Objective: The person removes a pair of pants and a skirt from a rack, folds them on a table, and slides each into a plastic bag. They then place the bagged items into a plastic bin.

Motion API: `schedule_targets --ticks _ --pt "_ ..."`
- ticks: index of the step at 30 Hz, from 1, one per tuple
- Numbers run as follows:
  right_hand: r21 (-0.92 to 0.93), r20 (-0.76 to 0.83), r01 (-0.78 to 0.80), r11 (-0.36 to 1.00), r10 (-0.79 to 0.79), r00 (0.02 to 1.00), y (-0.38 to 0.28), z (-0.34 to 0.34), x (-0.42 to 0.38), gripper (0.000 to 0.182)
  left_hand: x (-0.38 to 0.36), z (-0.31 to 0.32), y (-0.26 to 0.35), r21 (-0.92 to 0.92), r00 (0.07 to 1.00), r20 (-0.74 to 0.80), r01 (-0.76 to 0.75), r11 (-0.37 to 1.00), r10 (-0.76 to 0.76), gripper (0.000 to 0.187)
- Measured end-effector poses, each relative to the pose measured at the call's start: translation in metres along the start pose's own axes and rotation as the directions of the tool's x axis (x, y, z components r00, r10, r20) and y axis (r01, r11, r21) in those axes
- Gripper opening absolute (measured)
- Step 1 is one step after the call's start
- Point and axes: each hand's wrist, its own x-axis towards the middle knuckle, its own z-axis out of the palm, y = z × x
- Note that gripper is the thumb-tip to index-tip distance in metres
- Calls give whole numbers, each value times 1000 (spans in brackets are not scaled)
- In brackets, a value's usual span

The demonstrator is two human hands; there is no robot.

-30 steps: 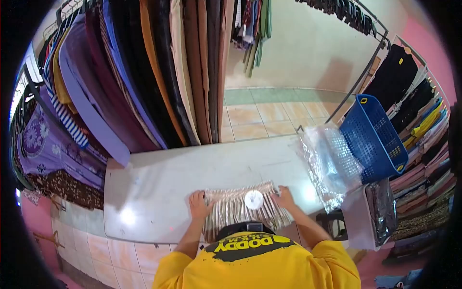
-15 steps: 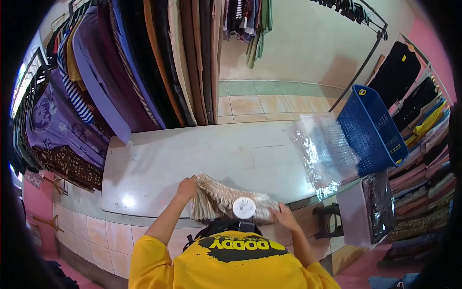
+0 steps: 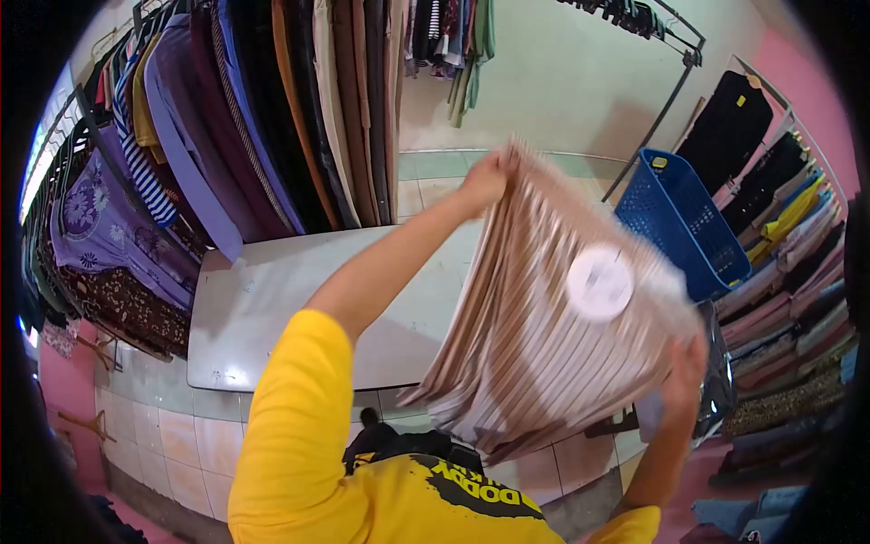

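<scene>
A beige-pink pleated skirt [image 3: 544, 335] hangs spread in the air between my two hands, above the front of the white table [image 3: 299, 308]. My left hand [image 3: 487, 184] is closed on one upper corner of it, raised over the far side of the table. Lower and to the right, my right hand [image 3: 686, 367] grips the other end of the skirt's upper edge; this hand is smeared a little by motion. A round white tag [image 3: 600, 283] shows on the skirt's front. The skirt hides the table's right part.
Behind the skirt at right stands a blue perforated basket [image 3: 675, 218]. Racks of clothes line the left, with long hanging garments [image 3: 272, 118] at the table's back edge. More clothes [image 3: 788, 317] hang at right. Dark plastic-wrapped goods [image 3: 719, 385] show beside my right hand.
The skirt, bunched low at the table's front edge before, has been lifted and spread open. My left hand rose far up and right; my right hand moved right and slightly up.
</scene>
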Motion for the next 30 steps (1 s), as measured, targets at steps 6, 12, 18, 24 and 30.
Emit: schedule_targets --ticks 6,12,18,24,30 --pt "252 -108 394 884 -378 919 -155 118 24 51 62 -84 168 66 666 -207 -721 690 716 16" --pt "339 618 154 928 -342 708 -149 305 -22 39 7 -286 110 -658 960 87 -144 739 265 24" --pt "285 888 -296 912 -135 439 2 515 -95 29 -181 -437 -39 -617 965 -164 62 784 -205 37" --pt "-53 845 -234 971 169 507 141 590 -125 16 -336 -474 -223 733 999 45 -31 679 -4 74" --pt "26 803 -142 989 64 593 113 577 -106 25 -305 -395 -140 503 910 365 -14 864 -198 23"
